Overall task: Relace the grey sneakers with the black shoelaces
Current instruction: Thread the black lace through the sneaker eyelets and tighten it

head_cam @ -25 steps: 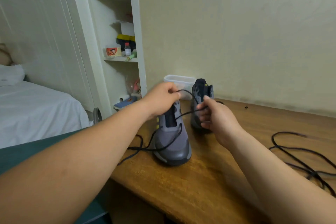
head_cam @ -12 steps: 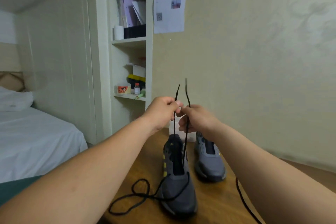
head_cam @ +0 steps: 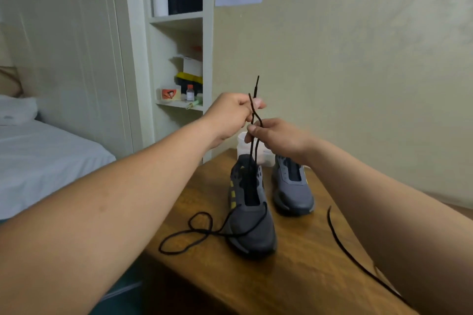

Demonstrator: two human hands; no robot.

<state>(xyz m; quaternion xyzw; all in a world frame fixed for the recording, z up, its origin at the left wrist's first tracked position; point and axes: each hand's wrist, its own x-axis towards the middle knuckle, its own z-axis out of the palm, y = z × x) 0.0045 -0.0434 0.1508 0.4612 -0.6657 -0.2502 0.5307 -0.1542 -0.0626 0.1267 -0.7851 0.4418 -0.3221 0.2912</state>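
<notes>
Two grey sneakers stand on the wooden table (head_cam: 302,271), the near one (head_cam: 252,225) with yellow side stripes, the far one (head_cam: 293,188) to its right. A black shoelace (head_cam: 194,234) crosses the near sneaker's toe, loops on the table at its left, and rises from the shoe as two strands. Above the shoes, my left hand (head_cam: 230,114) pinches the strands near their tips. My right hand (head_cam: 276,138), just below and to the right, pinches the same strands. A second black lace (head_cam: 343,245) lies on the table at right, partly hidden by my right arm.
A white plastic container (head_cam: 243,140) sits behind the sneakers against the wall. White shelves (head_cam: 179,59) with boxes and bottles stand at the table's far left corner. A bed with white sheets (head_cam: 46,158) is on the left. The table's left edge runs close to the lace loop.
Both hands lifted the lace ends up from the near sneaker, drawing the strands taut. The view tilted upward. My right hand now sits lower than my left on the strands.
</notes>
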